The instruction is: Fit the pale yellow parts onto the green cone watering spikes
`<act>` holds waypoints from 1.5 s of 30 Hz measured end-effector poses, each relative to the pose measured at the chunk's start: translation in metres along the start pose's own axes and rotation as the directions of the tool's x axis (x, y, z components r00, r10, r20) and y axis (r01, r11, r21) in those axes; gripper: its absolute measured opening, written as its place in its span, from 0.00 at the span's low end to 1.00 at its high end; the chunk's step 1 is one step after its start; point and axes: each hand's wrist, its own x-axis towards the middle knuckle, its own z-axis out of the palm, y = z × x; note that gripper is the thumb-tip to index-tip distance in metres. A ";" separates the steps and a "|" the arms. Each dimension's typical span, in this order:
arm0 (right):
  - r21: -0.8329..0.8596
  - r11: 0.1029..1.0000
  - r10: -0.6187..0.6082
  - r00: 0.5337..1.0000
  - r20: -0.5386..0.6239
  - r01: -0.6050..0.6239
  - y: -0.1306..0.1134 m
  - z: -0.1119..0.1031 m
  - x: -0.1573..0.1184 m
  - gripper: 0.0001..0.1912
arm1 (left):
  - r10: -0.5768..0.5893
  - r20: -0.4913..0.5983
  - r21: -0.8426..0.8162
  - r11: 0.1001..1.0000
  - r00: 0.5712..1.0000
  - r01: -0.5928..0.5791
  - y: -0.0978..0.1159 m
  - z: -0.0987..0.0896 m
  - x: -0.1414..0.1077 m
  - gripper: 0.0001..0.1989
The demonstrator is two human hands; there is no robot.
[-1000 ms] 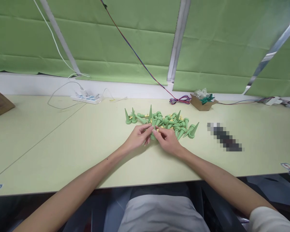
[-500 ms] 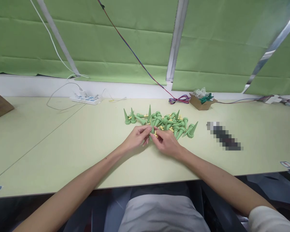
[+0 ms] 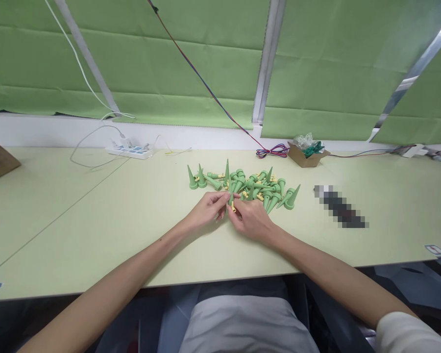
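Green spike [image 3: 231, 192], just one, is gripped between the two hands, tip up, near the front of the heap. The left hand [image 3: 211, 206] pinches it between thumb and forefinger; its other fingers curl loosely below. The right hand [image 3: 253, 216] pinches one yellow nozzle [image 3: 234, 208] between thumb and fingers, close beside the spike's lower part; whether the two pieces join there, I cannot tell.

Behind and right of the grip lies one heap [image 3: 257, 185] of green spikes with yellow bits among them, too tangled to count. At its left end two spikes [image 3: 192, 180] stand upright; one tall spike [image 3: 227, 170] rises just behind the held one, and another, the end spike [image 3: 294, 198], leans at the far right.

Farther back on the table [image 3: 125, 240] are one power strip [image 3: 135, 152], one wire coil [image 3: 274, 151] and one box [image 3: 303, 158]. Two stickers [image 3: 434, 249] mark the near edge.
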 end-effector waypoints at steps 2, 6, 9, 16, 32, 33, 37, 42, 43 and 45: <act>-0.005 1.000 0.011 1.000 0.026 -0.011 0.000 0.000 0.000 0.17 | -0.004 -0.002 -0.002 1.000 1.000 0.004 0.000 0.000 0.000 0.28; -0.019 0.999 0.032 0.997 0.073 -0.031 -0.001 -0.001 0.000 0.17 | -0.003 -0.007 -0.005 1.000 1.000 0.003 0.000 0.001 0.000 0.28; -0.028 0.999 0.039 0.995 0.089 -0.036 -0.001 -0.001 0.000 0.16 | -0.005 -0.005 -0.003 1.000 1.000 0.005 -0.001 0.001 0.000 0.28; -0.021 0.999 0.035 0.997 0.074 -0.033 -0.001 0.000 0.000 0.16 | -0.010 -0.019 0.000 1.000 1.000 0.010 -0.003 0.001 0.001 0.27; 0.130 0.978 0.147 0.981 0.124 -0.163 0.006 -0.003 0.005 0.12 | 0.093 -0.230 0.140 0.988 0.969 -0.062 0.016 -0.003 0.000 0.18; 0.146 0.973 0.161 0.979 0.126 -0.179 0.006 -0.003 0.005 0.10 | 0.103 -0.260 0.163 0.985 0.960 -0.061 0.015 -0.005 0.000 0.18; 0.187 0.956 0.204 0.971 0.124 -0.225 0.007 -0.006 0.005 0.09 | 0.171 -0.326 0.312 0.948 0.930 -0.065 0.012 -0.012 0.002 0.18; 0.171 0.961 0.196 0.973 0.125 -0.215 0.009 -0.004 0.006 0.13 | 0.204 -0.272 0.502 0.864 0.941 -0.042 0.006 -0.013 0.003 0.13; 0.167 0.963 0.189 0.973 0.134 -0.210 0.010 -0.003 0.005 0.13 | 0.208 -0.254 0.524 0.850 0.945 -0.046 0.004 -0.013 0.003 0.13; 0.161 0.966 0.175 0.972 0.159 -0.201 0.010 -0.001 0.004 0.12 | 0.222 -0.224 0.554 0.830 0.949 -0.063 0.002 -0.013 0.003 0.14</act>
